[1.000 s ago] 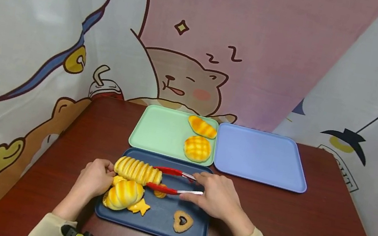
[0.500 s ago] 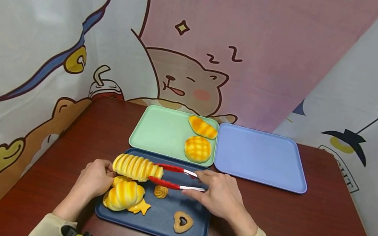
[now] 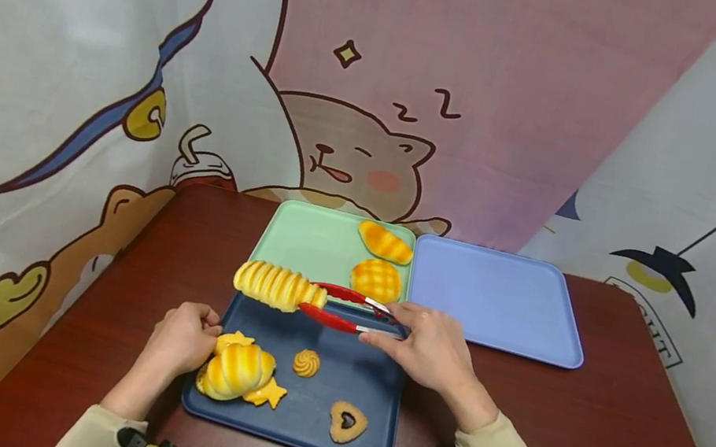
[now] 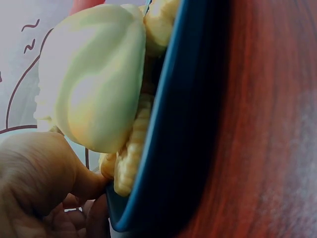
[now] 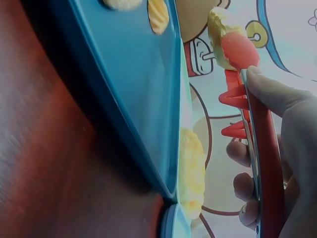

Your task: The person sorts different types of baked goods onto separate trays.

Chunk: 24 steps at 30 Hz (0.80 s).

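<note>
My right hand (image 3: 429,348) grips a pair of red-tipped tongs (image 5: 262,148), thumb on one arm and fingers round the other. Between the tong tips is a long ridged bread (image 3: 278,287), held over the far edge of the dark blue tray (image 3: 334,443). My left hand (image 3: 183,336) pinches that tray's left rim, thumb inside, as the left wrist view shows. Beside it on the tray lies a plump striped bread roll (image 3: 240,372), overlapping star-shaped cookies (image 3: 267,393). A swirl cookie (image 3: 306,363) and a heart-shaped cookie (image 3: 347,423) lie further right.
Behind the blue tray stands a light green tray (image 3: 299,233) bearing a round checked bun (image 3: 377,280) and an oblong bread (image 3: 386,243). A periwinkle tray (image 3: 496,296) adjoins it on the right. Printed cloth walls (image 3: 494,104) surround the brown table (image 3: 614,444).
The tongs and the ridged bread have risen off the dark blue tray and moved away from me toward the green tray, uncovering the swirl cookie. My left hand has stayed at the rim.
</note>
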{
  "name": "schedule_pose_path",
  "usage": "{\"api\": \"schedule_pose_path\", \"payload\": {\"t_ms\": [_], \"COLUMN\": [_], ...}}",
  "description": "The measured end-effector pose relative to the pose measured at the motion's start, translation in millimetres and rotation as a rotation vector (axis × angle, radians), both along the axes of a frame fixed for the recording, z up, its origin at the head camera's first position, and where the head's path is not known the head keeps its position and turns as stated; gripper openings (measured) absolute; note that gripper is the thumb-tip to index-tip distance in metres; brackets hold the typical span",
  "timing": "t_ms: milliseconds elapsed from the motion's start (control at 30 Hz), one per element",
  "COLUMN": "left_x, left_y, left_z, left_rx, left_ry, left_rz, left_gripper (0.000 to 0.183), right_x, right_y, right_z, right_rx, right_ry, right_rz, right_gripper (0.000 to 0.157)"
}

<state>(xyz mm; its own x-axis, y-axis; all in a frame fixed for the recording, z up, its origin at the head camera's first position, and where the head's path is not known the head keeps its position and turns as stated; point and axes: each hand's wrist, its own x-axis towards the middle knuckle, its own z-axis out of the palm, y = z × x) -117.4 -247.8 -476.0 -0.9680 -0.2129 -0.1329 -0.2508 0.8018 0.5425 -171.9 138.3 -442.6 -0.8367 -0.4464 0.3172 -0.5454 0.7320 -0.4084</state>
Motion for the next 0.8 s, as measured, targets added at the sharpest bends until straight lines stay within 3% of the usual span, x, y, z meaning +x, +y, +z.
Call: {"api": "schedule_pose_path", "payload": {"t_ms": [433, 800], "left_x": [0.4, -0.2], "left_y": [-0.9, -0.8], "left_z": [-1.8, -1.4], "left_rx": [0.004, 0.003], "left_ry": [-0.013, -0.003], "left_rz": [0.017, 0.015], "left_gripper": [0.010, 0.013], "right_x": [-35.7, -56.9], "right_y": [1.0, -9.2], "right_z": [-2.5, -1.2], "right_rx": [0.058, 0.138], "right_ry": [-0.032, -0.004], "right_rz": [-0.044, -0.060], "right_gripper": [0.078, 0.073]}}
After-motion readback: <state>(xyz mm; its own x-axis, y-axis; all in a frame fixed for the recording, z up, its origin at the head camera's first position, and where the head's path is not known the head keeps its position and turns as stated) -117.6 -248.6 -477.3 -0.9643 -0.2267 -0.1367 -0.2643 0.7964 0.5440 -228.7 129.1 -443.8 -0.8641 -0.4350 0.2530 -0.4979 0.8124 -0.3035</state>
